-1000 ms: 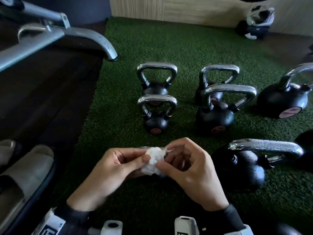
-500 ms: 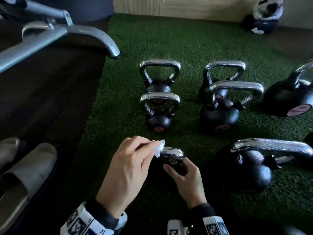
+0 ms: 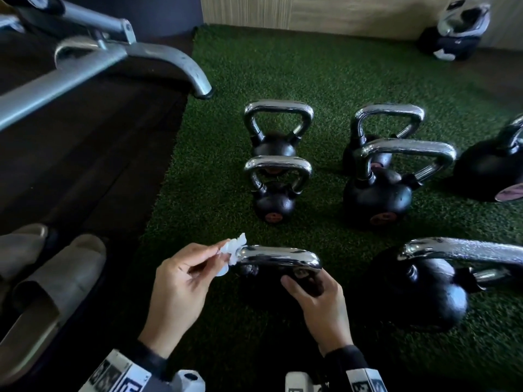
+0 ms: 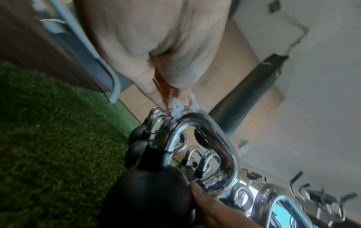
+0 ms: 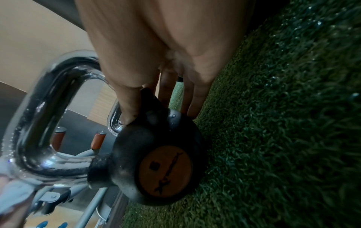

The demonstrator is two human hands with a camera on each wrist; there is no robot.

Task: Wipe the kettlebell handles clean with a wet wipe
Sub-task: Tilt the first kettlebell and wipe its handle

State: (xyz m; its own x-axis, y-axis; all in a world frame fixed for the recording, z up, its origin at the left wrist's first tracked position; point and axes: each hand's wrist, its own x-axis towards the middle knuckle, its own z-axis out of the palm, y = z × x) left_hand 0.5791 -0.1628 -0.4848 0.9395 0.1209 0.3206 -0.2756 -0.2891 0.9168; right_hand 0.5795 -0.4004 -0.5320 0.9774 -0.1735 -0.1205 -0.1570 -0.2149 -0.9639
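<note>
A small black kettlebell (image 3: 263, 290) (image 5: 156, 166) stands on the green turf just in front of me, its chrome handle (image 3: 278, 257) (image 4: 215, 138) (image 5: 48, 108) wet and shiny. My left hand (image 3: 181, 290) pinches a crumpled white wet wipe (image 3: 232, 250) (image 4: 176, 108) (image 5: 13, 189) against the handle's left corner. My right hand (image 3: 319, 304) (image 5: 148, 64) grips the bell's body at the right base of the handle, thumb on the near side and fingers behind it.
Several more chrome-handled black kettlebells stand on the turf (image 3: 212, 199): two small ones (image 3: 276, 199) ahead, larger ones (image 3: 379, 199) to the right, a big one (image 3: 430, 292) close at right. A grey bench frame (image 3: 119, 60) and padded seat (image 3: 42, 292) lie left on dark flooring.
A second ago both hands worked the wipe together above the bell. My left hand has carried it to the handle's left corner, and my right hand has dropped to grip the bell.
</note>
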